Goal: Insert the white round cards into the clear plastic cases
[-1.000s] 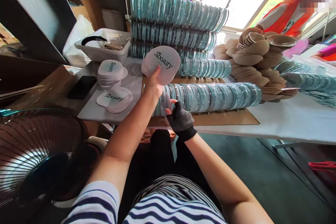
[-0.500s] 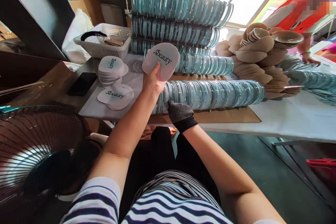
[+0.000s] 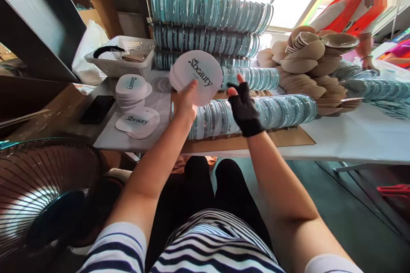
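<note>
My left hand (image 3: 185, 104) holds up a white oval card (image 3: 200, 74) printed "beauty", gripped at its lower left edge. My right hand (image 3: 245, 108), in a black fingerless dotted glove, is raised just right of the card, fingers apart and empty, its fingertips close to the card's edge. Below both hands lies a long row of teal-rimmed clear cases (image 3: 256, 113) on a brown cardboard sheet (image 3: 288, 136). Two piles of the same white cards (image 3: 132, 89) (image 3: 138, 121) sit to the left on the table.
More rows of teal cases (image 3: 208, 10) are stacked at the back. A white basket (image 3: 123, 57) and a black phone (image 3: 96, 108) lie at left, beige cups (image 3: 304, 64) at right. A fan (image 3: 38, 196) stands by my left knee. A person in an orange vest (image 3: 349, 6) works opposite.
My right hand has risen from the near end of the case row to beside the card. My left hand has tilted the card slightly up and to the right.
</note>
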{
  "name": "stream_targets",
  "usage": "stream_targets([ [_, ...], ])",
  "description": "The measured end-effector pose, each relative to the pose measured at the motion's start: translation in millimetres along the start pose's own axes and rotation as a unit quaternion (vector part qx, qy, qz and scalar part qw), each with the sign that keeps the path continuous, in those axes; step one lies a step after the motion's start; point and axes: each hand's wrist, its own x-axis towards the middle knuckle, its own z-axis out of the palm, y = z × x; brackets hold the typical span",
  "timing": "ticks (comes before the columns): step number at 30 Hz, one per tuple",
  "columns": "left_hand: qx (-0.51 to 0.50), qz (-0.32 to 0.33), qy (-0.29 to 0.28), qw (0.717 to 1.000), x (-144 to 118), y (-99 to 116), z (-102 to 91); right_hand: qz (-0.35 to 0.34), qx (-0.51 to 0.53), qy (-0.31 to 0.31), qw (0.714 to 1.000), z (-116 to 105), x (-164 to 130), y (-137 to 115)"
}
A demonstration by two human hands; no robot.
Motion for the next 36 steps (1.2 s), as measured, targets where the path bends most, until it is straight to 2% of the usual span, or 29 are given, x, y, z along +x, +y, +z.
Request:
stream_targets([
  [3,0.006,0.027,-0.019,0.999,-9.6,-4.9,1.1,-0.037,-0.043,0.033,0.998,-7.8,17.1,-10.1],
  [7,0.016,0.045,-0.016,0.999,-22.7,-5.4,2.3,-0.138,-0.08,0.054,0.986,5.9,4.8,-35.4],
  [8,0.018,0.045,-0.015,0.999,-26.1,-4.7,2.8,-0.132,-0.065,0.057,0.988,10.6,3.6,-39.9],
  [10,0.021,0.035,-0.008,0.999,-32.0,-1.6,3.7,-0.068,-0.021,0.064,0.995,16.8,5.8,-45.1],
  [13,0.019,0.019,-0.005,1.0,-31.7,11.2,2.2,0.027,0.003,0.134,0.991,13.5,0.6,-45.8],
  [16,-0.004,0.041,-0.01,0.999,-14.5,33.4,-7.0,0.029,-0.069,0.227,0.971,-0.9,-42.9,-41.9],
  [18,-0.011,0.048,-0.017,0.999,2.8,46.4,-17.0,0.001,-0.127,0.194,0.973,-8.5,-87.3,-40.5],
  [20,-0.006,0.027,-0.018,0.999,18.2,52.7,-26.7,-0.042,-0.136,0.096,0.985,-9.6,-127.2,-43.2],
  [23,0.001,-0.007,-0.015,1.0,28.5,51.5,-34.1,-0.06,-0.103,-0.044,0.992,1.4,-153.4,-55.4],
  [25,0.0,-0.033,-0.012,0.999,27.5,49.3,-34.2,-0.027,-0.112,-0.11,0.987,14.4,-145.4,-67.0],
  [29,-0.008,-0.084,0.039,0.996,22.8,50.3,-33.1,0.046,-0.167,-0.213,0.962,47.2,-99.2,-87.0],
  [32,-0.024,-0.085,0.054,0.995,24.2,54.4,-36.7,0.047,-0.169,-0.213,0.961,68.6,-73.2,-91.8],
  [36,-0.044,-0.062,0.061,0.995,33.0,59.4,-45.4,0.069,-0.162,-0.174,0.969,75.7,-74.3,-86.6],
])
